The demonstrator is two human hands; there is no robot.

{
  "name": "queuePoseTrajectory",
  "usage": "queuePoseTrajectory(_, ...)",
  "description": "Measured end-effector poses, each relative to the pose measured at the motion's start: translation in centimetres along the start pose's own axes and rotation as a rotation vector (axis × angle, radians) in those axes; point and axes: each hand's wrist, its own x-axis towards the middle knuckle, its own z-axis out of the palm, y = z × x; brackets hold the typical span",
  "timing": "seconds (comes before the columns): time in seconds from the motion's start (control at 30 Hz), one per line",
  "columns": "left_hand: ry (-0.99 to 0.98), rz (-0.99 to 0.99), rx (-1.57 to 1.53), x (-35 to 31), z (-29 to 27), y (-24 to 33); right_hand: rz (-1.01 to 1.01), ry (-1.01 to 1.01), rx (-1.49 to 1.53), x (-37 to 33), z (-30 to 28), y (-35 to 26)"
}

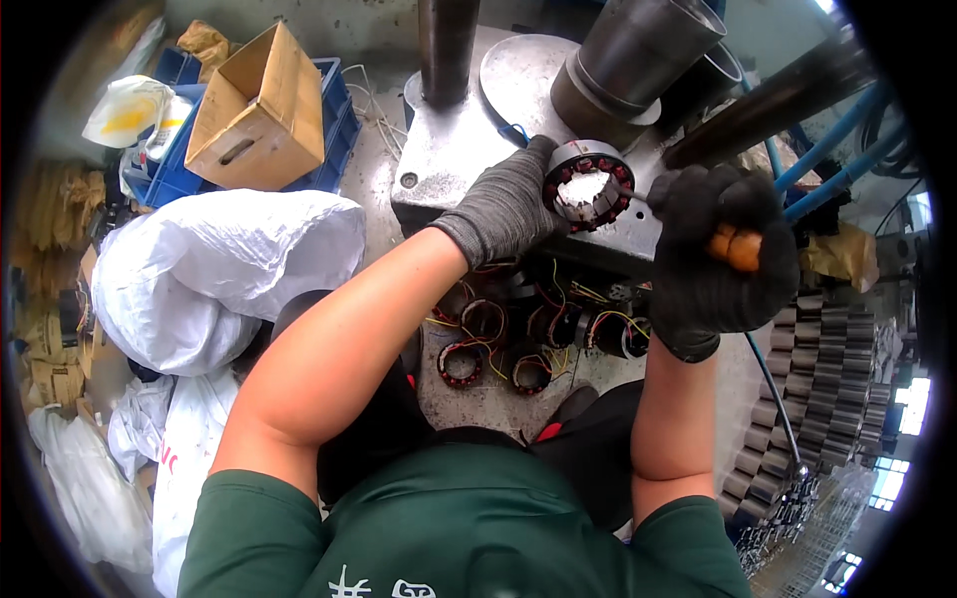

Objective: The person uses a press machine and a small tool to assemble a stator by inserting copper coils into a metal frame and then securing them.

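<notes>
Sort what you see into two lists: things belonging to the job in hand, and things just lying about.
Job in hand:
wound ring, held by the left hand
orange-handled tool, gripped in the right hand
wired rings on the floor, probably related

Lying about, it seems:
cardboard box
blue crate
white sack

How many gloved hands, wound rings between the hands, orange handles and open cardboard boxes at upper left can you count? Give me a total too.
Gloved hands: 2, the left hand and the right hand
Wound ring between the hands: 1
Orange handle: 1
Open cardboard box: 1
Total: 5
</notes>
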Motion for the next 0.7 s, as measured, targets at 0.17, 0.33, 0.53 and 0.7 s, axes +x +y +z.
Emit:
queuePoseTrajectory(0.17,-0.015,0.003,0.031,-0.2,0.0,0.4,0.226,0.095,-0.286,-1.9,-2.2,4.3)
queuePoseTrajectory(0.33,0.022,0.020,0.082,0.0,0.8,0.2,0.053,0.022,-0.087,-0.4,-0.4,0.1)
queuePoseTrajectory(0.53,0.063,0.085,0.109,-0.1,0.7,0.6,0.096,0.093,-0.104,-1.1,-1.4,1.1)
queuePoseTrajectory(0.7,0.078,0.098,0.060,0.1,1.4,0.9,0.119,0.118,-0.377,-2.0,-2.0,2.4)
